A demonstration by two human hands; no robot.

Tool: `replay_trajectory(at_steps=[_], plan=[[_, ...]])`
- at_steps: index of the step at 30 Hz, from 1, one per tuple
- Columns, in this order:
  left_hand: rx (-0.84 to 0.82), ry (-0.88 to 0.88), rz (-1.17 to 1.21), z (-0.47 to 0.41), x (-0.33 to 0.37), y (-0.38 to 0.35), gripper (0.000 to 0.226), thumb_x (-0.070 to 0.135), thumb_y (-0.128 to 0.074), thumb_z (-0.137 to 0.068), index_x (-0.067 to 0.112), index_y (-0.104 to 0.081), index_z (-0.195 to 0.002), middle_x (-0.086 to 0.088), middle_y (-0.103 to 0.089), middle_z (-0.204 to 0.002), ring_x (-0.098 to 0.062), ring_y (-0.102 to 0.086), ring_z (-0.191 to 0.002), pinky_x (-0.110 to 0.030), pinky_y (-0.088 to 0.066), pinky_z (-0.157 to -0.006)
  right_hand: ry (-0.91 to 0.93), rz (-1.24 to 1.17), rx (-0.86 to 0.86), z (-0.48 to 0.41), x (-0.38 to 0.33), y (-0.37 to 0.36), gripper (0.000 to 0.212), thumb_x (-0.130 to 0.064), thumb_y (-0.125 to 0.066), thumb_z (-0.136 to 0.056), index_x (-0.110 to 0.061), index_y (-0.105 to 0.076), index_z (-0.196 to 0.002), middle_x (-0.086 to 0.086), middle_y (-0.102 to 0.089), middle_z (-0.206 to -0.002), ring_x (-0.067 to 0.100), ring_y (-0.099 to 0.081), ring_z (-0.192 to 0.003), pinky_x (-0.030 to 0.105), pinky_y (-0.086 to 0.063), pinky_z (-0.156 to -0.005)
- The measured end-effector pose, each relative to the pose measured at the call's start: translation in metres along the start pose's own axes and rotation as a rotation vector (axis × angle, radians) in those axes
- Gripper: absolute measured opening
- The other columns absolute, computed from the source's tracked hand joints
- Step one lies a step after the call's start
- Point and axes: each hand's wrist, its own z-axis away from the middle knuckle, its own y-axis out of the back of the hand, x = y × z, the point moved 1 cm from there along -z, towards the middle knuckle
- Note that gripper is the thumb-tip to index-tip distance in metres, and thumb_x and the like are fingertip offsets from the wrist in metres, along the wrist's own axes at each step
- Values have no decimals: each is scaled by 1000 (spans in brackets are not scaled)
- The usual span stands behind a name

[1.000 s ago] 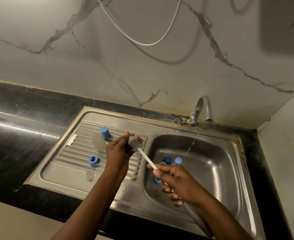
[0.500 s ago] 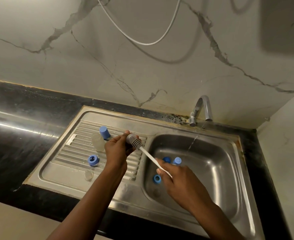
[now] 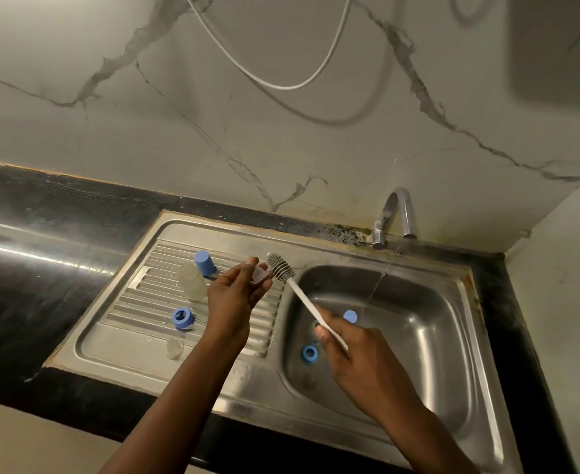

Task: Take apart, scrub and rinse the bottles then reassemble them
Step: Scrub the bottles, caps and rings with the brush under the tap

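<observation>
**A:** What could go wrong from here?

**B:** The small clear part point(image 3: 259, 275) is held only at the fingertips of the left hand point(image 3: 237, 295). A hard shove from the brush point(image 3: 303, 298) could, I think, pop it loose. It would then fall onto the drainboard point(image 3: 138, 323) or into the basin point(image 3: 435, 319), where a blue ring point(image 3: 310, 354) already lies.

**A:** And the hands?

**B:** The left is at frame centre, thumb and fingers pinching that part. The right hand point(image 3: 353, 357), lower and right of centre, has its fingers wrapped round the white handle. The bristle head point(image 3: 280, 266) is angled up-left, just beside the part, and I cannot tell whether they touch.

**A:** The bottle itself?

**B:** The bottle body point(image 3: 191, 282) is on the drainboard, left of the hands.
</observation>
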Motion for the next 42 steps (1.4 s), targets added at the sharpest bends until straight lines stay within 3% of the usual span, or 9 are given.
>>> replay_trajectory(at_steps=[3, 10, 17, 22, 25, 29, 34, 37, 42], plan=[[-35, -54, -88, 4, -5, -8, 20, 16, -60, -106, 3, -75, -110, -12, -81, -101, -28, -77, -103, -37, -63, -94, -37, -15, -30, 2, -11, -8, 41, -45, -46, -108, -43, -55, -148, -7, -67, -81, 3, -67, -75, 13, -49, -59], [-80, -219, -288, 9, -18, -10, 28, 20, -59, -107, 0, -78, -113, -17, -80, -101, -32, -78, -99, -39, -65, -91, -108, -59, -63, -6, -26, -7, 36, -32, -48, -110, -27, -62, -143, -9, -56, -68, -6, -61, -65, 11, -45, -57], [-108, -259, -331, 16, -19, -16, 27, 18, -58, -108, 1, -78, -114, -13, -81, -102, -30, -79, -98, -37, -65, -89, -103, -9, -13, -19, -31, -1, 39, -35, -48, -110, -30, -59, -147, -6, -72, -95, 4, -67, -77, 11, -49, -63], [-55, -248, -283, 9, -16, -11, 27, 18, -58, -108, 0, -76, -116, -13, -81, -105, -28, -79, -100, -35, -65, -87, -100, 25, -57, -6, -32, -6, 37, -34, -46, -111, -27, -60, -144, -11, -48, -66, -8, -58, -61, 9, -41, -53], [-24, -232, -258, 10, -16, -9, 24, 17, -58, -108, 3, -77, -111, -11, -82, -101, -25, -79, -98, -30, -65, -83, -88, 63, -60, 2, -29, -9, 40, -37, -45, -110, -33, -56, -148, -16, -49, -70, -2, -60, -64, 9, -42, -56], [-3, -188, -295, 6, -15, -4, 23, 17, -56, -109, 8, -77, -108, -6, -82, -96, -20, -79, -96, -31, -65, -86, -73, 68, -71, 10, -24, -11, 38, -37, -46, -110, -36, -57, -146, -21, -48, -73, -6, -60, -74, 9, -43, -62], [-123, -195, -371, 12, -20, -6, 29, 18, -53, -111, 0, -76, -116, -11, -81, -105, -29, -78, -102, -37, -65, -90, -133, 21, -73, 2, -17, -6, 35, -37, -47, -110, -31, -62, -141, -12, -57, -76, 2, -59, -63, 10, -44, -58], [-191, -197, -420, 21, -28, -13, 31, 16, -51, -112, 0, -76, -113, -14, -81, -101, -32, -79, -98, -44, -64, -90, -156, 44, -36, -6, -18, -5, 36, -36, -47, -110, -27, -63, -140, -11, -52, -74, 5, -55, -58, 9, -42, -56], [-150, -167, -291, 17, -25, -17, 29, 17, -52, -111, -1, -75, -113, -18, -80, -105, -34, -78, -102, -42, -64, -92, -135, 57, -33, -9, -22, -6, 36, -35, -47, -110, -29, -62, -142, -11, -49, -68, 7, -55, -57, 10, -42, -54]])
